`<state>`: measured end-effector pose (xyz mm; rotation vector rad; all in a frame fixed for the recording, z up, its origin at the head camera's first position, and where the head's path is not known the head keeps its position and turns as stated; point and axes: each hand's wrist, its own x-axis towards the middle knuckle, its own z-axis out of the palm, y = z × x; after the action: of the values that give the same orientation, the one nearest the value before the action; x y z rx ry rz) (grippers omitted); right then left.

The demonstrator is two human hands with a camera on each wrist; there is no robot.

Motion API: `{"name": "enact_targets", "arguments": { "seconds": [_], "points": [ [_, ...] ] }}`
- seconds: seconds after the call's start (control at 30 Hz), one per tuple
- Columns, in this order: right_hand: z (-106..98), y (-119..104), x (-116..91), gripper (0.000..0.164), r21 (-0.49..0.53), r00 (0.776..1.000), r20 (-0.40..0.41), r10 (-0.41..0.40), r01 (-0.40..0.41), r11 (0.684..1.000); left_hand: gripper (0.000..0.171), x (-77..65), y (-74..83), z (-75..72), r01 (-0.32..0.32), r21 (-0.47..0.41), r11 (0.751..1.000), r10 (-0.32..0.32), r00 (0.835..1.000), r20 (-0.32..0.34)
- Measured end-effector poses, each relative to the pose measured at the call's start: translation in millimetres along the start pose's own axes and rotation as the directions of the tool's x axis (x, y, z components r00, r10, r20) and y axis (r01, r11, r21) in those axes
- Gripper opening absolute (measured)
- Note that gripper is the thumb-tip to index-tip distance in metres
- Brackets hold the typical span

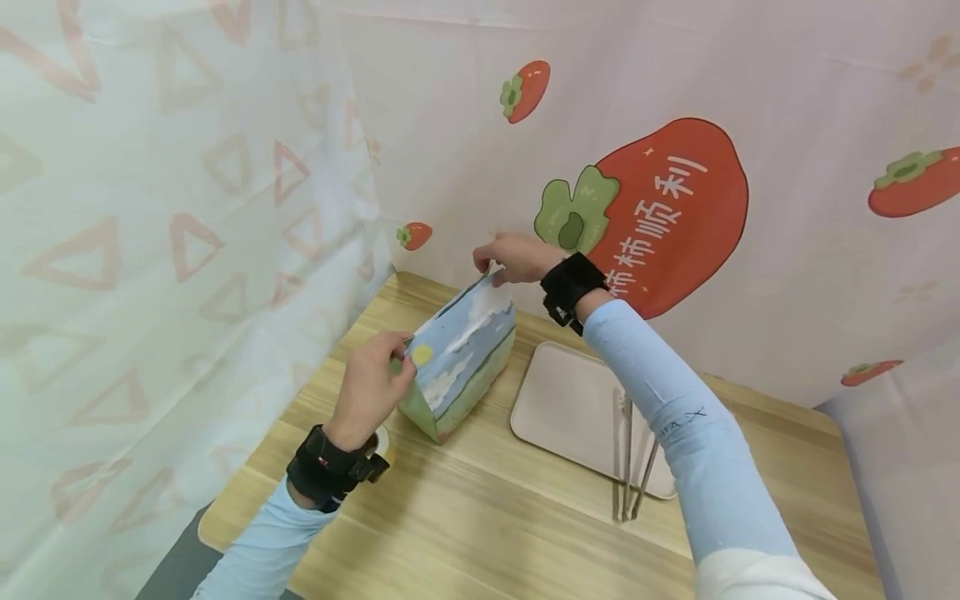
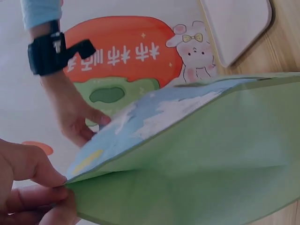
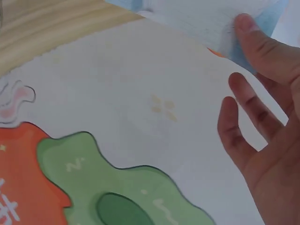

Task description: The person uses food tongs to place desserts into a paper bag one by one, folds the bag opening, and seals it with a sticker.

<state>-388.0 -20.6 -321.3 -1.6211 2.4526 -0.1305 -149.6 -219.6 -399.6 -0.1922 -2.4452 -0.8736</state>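
A paper bag with a painted blue sky, clouds, a yellow sun and a green field stands at the table's far left, its narrow top edge showing a dark slot. My left hand pinches the near top corner between thumb and fingers. At the far top corner, my right hand holds the edge, thumb on the painted face. The left wrist view shows the bag's plain green end panel, creased inward below the pinched corner. In the right wrist view, two of my right hand's fingers hang loosely off the paper.
Right of the bag lies a pale rectangular tray, with metal tongs across its front edge. A small cup is partly hidden behind my left wrist. A printed cloth hangs behind the wooden table.
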Motion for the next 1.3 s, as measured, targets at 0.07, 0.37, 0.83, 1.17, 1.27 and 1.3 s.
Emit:
{"name": "enact_targets", "arguments": {
  "seconds": [0.07, 0.37, 0.83, 1.17, 1.27, 1.3],
  "points": [
    [6.1, 4.1, -4.2, 0.018, 0.022, 1.000, -0.028, 0.010, -0.010, 1.000, 0.012, 2.6, -4.2, -1.4, 0.023, -0.024, 0.999, -0.023, 1.000, 0.010],
    [24.2, 8.3, -17.9, 0.006, 0.014, 0.979, -0.201, 0.013, -0.010, 1.000, 0.022, 9.0, -10.4, -6.2, 0.027, 0.040, 0.999, -0.028, 0.999, 0.041],
    [33.0, 8.8, -23.1, 0.009, 0.037, 0.958, -0.286, 0.010, 0.000, 0.999, 0.014, 24.4, -15.7, -11.3, -0.055, 0.195, 0.979, 0.032, 0.993, 0.118],
    [26.4, -0.1, -34.4, 0.011, 0.090, 0.959, -0.274, 0.069, -0.046, 0.995, 0.006, 44.1, -17.1, -23.0, -0.140, 0.220, 0.965, 0.101, 0.978, 0.181],
    [20.4, -8.4, -44.3, 0.011, 0.094, 0.953, -0.286, 0.097, -0.073, 0.993, 0.006, 54.2, -17.6, -32.5, -0.163, 0.200, 0.966, 0.121, 0.971, 0.206],
    [18.3, -11.6, -47.7, 0.010, 0.096, 0.951, -0.291, 0.107, -0.082, 0.992, 0.006, 57.9, -18.0, -35.7, -0.166, 0.192, 0.967, 0.124, 0.969, 0.212]
  ]
}}
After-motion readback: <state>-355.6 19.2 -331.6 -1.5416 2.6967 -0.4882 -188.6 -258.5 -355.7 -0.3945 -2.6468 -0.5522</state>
